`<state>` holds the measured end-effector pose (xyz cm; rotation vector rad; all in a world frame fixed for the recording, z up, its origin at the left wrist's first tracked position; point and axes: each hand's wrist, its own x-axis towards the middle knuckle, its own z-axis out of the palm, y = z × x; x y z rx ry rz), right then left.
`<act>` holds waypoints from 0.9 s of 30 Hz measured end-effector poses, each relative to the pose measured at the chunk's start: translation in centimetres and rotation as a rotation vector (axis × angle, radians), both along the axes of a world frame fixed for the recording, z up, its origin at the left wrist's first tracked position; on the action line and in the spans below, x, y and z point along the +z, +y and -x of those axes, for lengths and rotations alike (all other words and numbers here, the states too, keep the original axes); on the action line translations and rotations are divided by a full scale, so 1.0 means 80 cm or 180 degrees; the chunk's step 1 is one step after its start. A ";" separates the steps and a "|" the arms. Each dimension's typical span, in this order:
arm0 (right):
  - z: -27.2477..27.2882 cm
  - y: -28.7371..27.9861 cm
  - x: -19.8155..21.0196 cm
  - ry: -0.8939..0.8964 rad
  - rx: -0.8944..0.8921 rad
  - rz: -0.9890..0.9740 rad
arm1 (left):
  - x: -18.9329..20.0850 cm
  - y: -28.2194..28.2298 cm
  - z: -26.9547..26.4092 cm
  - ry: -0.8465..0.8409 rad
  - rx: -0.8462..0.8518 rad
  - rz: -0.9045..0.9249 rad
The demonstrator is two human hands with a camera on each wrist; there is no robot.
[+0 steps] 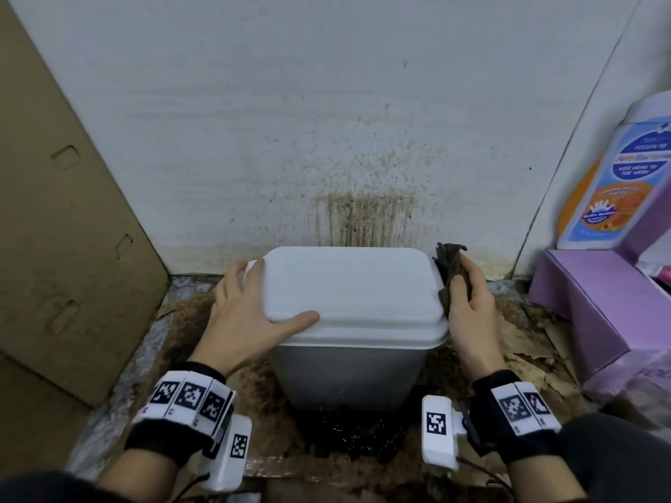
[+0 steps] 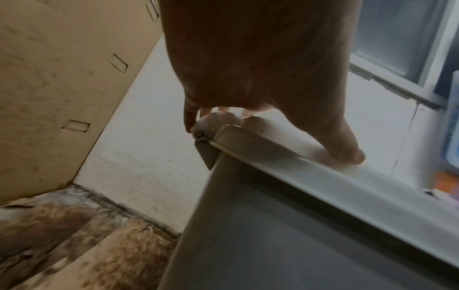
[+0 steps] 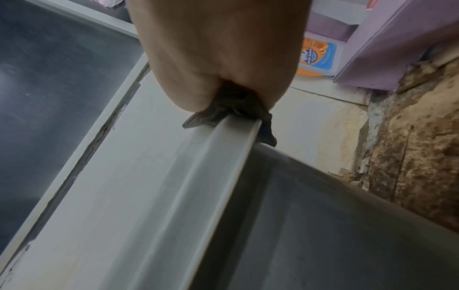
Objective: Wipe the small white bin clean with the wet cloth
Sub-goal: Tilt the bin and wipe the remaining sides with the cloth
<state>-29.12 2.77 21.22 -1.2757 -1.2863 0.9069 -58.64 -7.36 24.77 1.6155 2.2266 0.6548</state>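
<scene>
1. the small white bin (image 1: pixel 348 321) stands on the stained floor (image 1: pixel 188 321) against the wall (image 1: pixel 290 103), its lid (image 1: pixel 348 285) down, with a cardboard sheet (image 1: pixel 65 212) to its left and a purple box (image 1: pixel 588 303) to its right.
2. the left hand (image 1: pixel 250 310) lies over the lid's left edge, thumb stretched flat across the front of the top and fingers draped over the far left corner; the left wrist view shows the fingertips (image 2: pixel 352 157) resting on the lid by the hinge pin. it is a spread, bracing hold rather than a pinch.
3. the right hand (image 1: pixel 468 306) has its fingers curled round the dark cloth (image 1: pixel 450 274) and presses it against the lid's right rim, towards the back corner (the right wrist view shows the cloth (image 3: pixel 223 115) wrapped over that edge).
4. progress, as a judgement: the lid top looks plain white with no marks i can make out, so it may already be wiped, though i cannot tell for sure. the right rim is the part in hand.
5. what seems left: the other edges of the lid, and the grey-looking body, whose front face shows no wet streaks i can see. the back, near the brown splatter (image 1: pixel 363 219) on the wall, is hidden.
6. a soap bottle (image 1: pixel 617 176) stands on the purple box, well clear of the work.
</scene>
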 end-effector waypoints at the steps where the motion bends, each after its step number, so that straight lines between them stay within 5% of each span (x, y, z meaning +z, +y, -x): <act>1: 0.001 -0.002 0.003 0.0016 -0.0071 -0.0070 | -0.002 -0.003 0.001 -0.0021 -0.0062 -0.0021; 7: 0.016 -0.017 0.034 -0.0334 0.0116 -0.0467 | -0.020 -0.005 0.009 -0.0105 -0.0115 -0.0222; 12: 0.076 -0.026 0.038 -0.2827 0.0711 -0.0464 | -0.021 -0.005 0.015 0.0023 -0.0273 -0.0260; 21: 0.240 -0.053 0.050 -0.3174 0.1650 -0.0876 | -0.038 -0.002 0.025 0.0149 -0.0297 -0.0359; 27: 0.199 -0.044 0.038 -0.3250 0.1668 -0.1111 | -0.043 -0.001 0.024 0.0138 -0.0269 -0.0481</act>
